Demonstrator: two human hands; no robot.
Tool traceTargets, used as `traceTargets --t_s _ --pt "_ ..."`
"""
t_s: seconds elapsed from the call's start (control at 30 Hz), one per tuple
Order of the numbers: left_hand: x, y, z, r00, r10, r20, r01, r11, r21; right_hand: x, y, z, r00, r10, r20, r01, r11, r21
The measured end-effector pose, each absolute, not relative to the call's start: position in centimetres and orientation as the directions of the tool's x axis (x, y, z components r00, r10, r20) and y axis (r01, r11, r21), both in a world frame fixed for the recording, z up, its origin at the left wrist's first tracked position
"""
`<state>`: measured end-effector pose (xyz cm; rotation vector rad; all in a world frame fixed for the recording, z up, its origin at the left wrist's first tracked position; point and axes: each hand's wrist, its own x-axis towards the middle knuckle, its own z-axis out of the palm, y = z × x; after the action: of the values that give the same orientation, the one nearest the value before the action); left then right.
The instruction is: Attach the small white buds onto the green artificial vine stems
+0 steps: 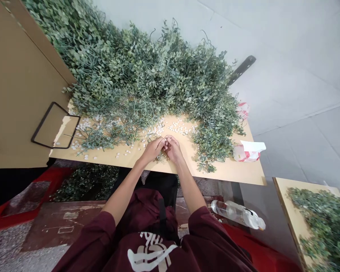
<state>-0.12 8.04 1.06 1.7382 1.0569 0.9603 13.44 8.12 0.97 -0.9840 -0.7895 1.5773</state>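
Note:
My left hand (154, 149) and my right hand (173, 149) meet over the front of the table, fingertips pinched together. Between them shows a tiny white piece (166, 140), which my right fingers appear to grip. A small green artificial sprig (159, 157) pokes out below my left hand, seemingly held by it; the fingers hide its stem. Many small white pieces (181, 127) lie scattered just beyond my hands. Behind them rises a large heap of artificial leafy stems (147, 71), with looser sprigs (102, 138) to the left.
The wooden tabletop (243, 172) ends close to my body. A cardboard box (22, 87) and a black wire frame (35, 130) are at left. A red-and-white tissue pack (247, 154) sits at right, with a plastic bottle (238, 214) lower down. Another board (289, 211) bears more greenery.

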Motion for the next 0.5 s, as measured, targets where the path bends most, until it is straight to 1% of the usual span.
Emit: traceTargets --t_s 0.07,0.13,0.23,0.33,0.4,0.5 --pt "-0.13 7.97 1.12 0.332 0.927 0.176 0.275 -0.274 0.922 13.25 7.96 0.92 -0.048 0.985 -0.165 -0.402 -0.171 -0.9" --pt "-0.16 7.88 1.16 0.316 0.932 0.175 0.311 -0.276 0.909 13.09 7.8 0.74 -0.013 0.992 -0.128 -0.339 -0.125 -0.933" --pt "-0.28 7.77 1.03 0.31 0.934 0.179 0.327 -0.282 0.902 13.08 7.63 0.37 0.009 0.998 -0.068 -0.257 -0.063 -0.964" --pt "-0.42 7.73 0.73 0.322 0.927 0.191 0.317 -0.295 0.901 13.23 7.5 0.1 0.013 1.0 -0.022 -0.22 -0.019 -0.975" --pt "-0.48 7.72 0.58 0.324 0.926 0.194 0.303 -0.296 0.906 13.26 7.37 0.05 0.011 1.0 -0.014 -0.201 -0.012 -0.98" --pt "-0.51 7.59 0.64 0.31 0.929 0.202 0.238 -0.282 0.93 13.21 7.18 0.1 -0.015 1.0 -0.017 -0.187 -0.02 -0.982"
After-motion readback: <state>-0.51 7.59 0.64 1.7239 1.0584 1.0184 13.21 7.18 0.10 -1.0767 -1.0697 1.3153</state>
